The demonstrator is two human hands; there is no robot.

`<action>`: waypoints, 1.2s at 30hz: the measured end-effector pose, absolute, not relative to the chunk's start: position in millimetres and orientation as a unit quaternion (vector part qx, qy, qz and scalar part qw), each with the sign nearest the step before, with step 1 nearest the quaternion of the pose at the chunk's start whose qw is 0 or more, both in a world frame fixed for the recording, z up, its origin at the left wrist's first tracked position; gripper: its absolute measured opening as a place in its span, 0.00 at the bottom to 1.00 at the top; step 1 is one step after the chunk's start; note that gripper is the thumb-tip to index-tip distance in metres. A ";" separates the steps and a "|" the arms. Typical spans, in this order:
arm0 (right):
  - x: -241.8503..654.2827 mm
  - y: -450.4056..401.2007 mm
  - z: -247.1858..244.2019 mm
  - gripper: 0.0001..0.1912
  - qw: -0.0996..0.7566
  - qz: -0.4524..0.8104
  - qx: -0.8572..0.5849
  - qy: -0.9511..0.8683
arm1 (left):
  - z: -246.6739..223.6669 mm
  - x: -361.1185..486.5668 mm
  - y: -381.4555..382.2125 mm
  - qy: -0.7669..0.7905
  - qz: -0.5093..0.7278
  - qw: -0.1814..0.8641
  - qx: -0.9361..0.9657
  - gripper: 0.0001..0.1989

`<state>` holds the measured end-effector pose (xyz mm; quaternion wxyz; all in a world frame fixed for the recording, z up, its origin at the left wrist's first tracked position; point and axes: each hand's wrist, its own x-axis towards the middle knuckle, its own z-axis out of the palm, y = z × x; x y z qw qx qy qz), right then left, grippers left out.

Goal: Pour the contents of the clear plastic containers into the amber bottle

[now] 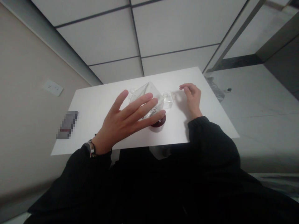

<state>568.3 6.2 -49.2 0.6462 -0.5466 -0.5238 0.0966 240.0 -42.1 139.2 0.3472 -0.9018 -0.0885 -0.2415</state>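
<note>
My left hand (128,119) is held up over the middle of the white table (93,124), palm down with fingers spread. Behind its fingers lies a clear, angular plastic piece (150,88), partly hidden, so whether it is a bag or a box I cannot tell. A round dark red item with a pale lower part (160,124) shows under the fingertips; contact is unclear. My right hand (192,98) hovers at or rests on the table's right side, fingers loosely bent, holding nothing visible. Left of it stands a small clear box (167,100).
A pixelated dark object (67,124) lies at the table's left edge. A wall with a socket plate (53,87) is on the left, and white panels (112,40) rise behind the table. Crumpled clear plastic (215,88) is on the floor to the right.
</note>
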 end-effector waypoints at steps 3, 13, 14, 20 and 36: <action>568.5 6.3 -49.8 0.18 0.644 0.096 -0.549 -0.525 | 140.7 240.0 -42.9 -0.091 -0.231 0.340 -0.907 0.30; 568.3 6.4 -49.1 0.18 0.647 0.096 -0.543 -0.526 | 141.2 238.9 -42.8 -0.087 -0.216 0.314 -0.920 0.30; 568.3 6.5 -49.0 0.18 0.645 0.096 -0.546 -0.526 | 140.7 238.3 -42.7 -0.095 -0.210 0.299 -0.926 0.31; 568.6 6.6 -48.7 0.20 0.640 0.094 -0.552 -0.526 | 138.8 234.9 -41.8 -0.120 -0.174 0.254 -0.944 0.36; 566.9 5.1 -46.0 0.19 0.645 0.102 -0.552 -0.519 | 142.6 238.0 -42.5 -0.093 -0.174 0.285 -0.938 0.32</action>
